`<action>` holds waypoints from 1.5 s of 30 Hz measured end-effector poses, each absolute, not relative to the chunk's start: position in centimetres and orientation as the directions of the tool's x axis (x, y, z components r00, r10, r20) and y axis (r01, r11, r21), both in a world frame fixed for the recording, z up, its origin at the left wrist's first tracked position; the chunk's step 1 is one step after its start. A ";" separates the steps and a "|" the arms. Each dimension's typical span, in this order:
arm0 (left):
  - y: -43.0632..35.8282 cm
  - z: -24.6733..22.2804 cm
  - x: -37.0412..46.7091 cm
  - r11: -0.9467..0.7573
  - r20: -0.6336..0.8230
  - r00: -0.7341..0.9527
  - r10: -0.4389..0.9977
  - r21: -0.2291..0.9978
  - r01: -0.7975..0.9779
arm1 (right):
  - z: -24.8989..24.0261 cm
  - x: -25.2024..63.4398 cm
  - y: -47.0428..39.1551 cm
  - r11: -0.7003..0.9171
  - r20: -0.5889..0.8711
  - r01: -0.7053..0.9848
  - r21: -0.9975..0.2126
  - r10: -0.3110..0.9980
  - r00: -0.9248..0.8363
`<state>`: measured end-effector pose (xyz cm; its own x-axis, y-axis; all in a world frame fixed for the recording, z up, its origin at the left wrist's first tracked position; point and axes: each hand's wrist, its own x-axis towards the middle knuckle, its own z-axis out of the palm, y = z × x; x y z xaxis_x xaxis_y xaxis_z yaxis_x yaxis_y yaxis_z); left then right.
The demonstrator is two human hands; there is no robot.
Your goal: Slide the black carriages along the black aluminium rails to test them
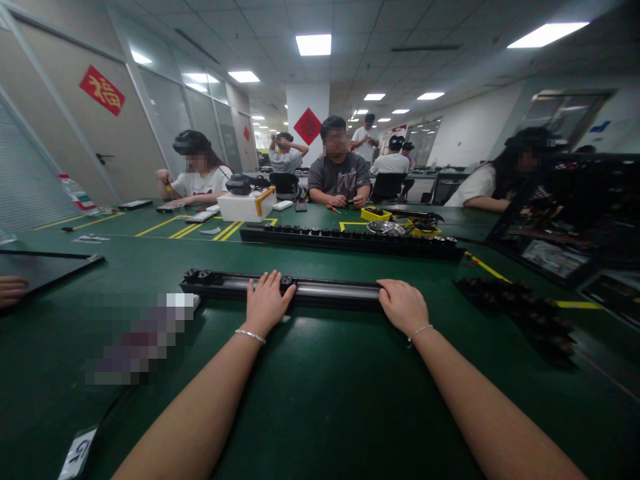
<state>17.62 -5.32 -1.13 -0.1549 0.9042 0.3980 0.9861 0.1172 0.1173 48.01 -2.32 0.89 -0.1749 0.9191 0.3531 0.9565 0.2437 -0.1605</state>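
A long black rail point(333, 291) with a grey, shiny channel lies across the green table in front of me. Small black wheel-like parts point(199, 275) sit at its left end. Another small black part point(287, 281) shows between the thumb and forefinger of my left hand point(267, 303), which rests on the rail with its fingers spread. My right hand point(404, 307) is closed around the rail's right end, and its fingertips curl over the top; that end is hidden beneath it.
Behind lies a second black rail point(350, 241) filled with parts. Dark toothed pieces point(520, 313) lie at right. A blurred-out object point(145, 340) is at left. Yellow trays point(376, 214) and a white box point(245, 205) stand farther back. Another person's hand point(13, 291) shows at far left.
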 end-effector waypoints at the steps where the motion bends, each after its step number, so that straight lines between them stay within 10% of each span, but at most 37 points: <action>1: -5.3 -1.1 17.7 0.113 0.394 -0.150 0.907 0.117 0.987 | 0.9 48.0 -2.3 0.244 0.353 0.957 -0.159 0.919 -0.175; 45: -6.2 -0.8 19.7 -0.019 0.408 -0.011 0.913 0.070 0.997 | 1.0 48.0 -2.4 0.237 0.350 0.959 -0.156 0.921 -0.171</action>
<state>19.73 -6.18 -0.81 -0.0115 0.9130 0.4078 0.9974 -0.0187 0.0701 47.96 -2.44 1.01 -0.1713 0.9211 0.3497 0.9589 0.2374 -0.1557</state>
